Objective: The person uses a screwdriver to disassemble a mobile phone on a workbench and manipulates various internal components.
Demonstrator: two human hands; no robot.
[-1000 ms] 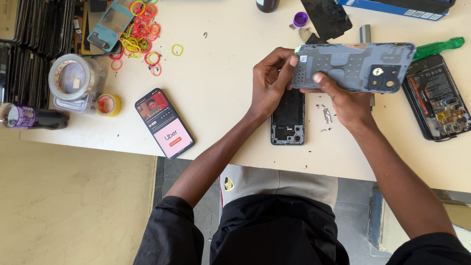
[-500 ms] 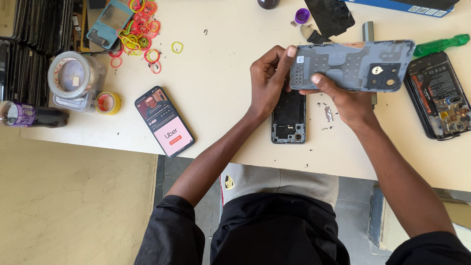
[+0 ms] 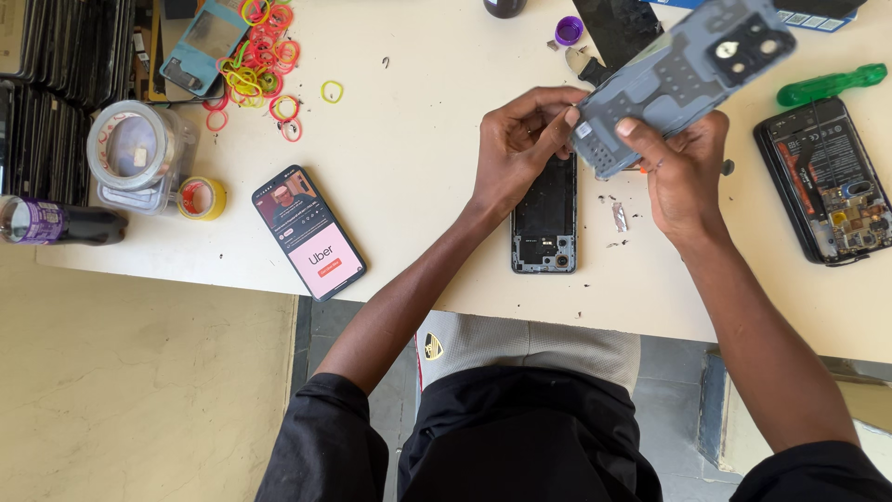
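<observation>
Both my hands hold a grey-blue phone back cover (image 3: 683, 79) above the table, its inner side up and its camera end tilted up to the right. My left hand (image 3: 516, 149) pinches the cover's lower left corner. My right hand (image 3: 683, 172) grips its lower edge with the thumb on top. Under my hands an opened phone frame (image 3: 545, 218) lies flat near the table's front edge, empty and dark inside.
A lit smartphone (image 3: 308, 232) lies left of my arms. Another opened phone (image 3: 832, 181) with exposed parts lies at the right, a green screwdriver handle (image 3: 832, 84) above it. Coloured rubber bands (image 3: 260, 56), tape rolls (image 3: 139, 153), a dark bottle (image 3: 56, 223) and stacked phones sit far left.
The back cover has swung from lying level to tilting, its camera end rising up and to the right. My hands stayed on its lower left end.
</observation>
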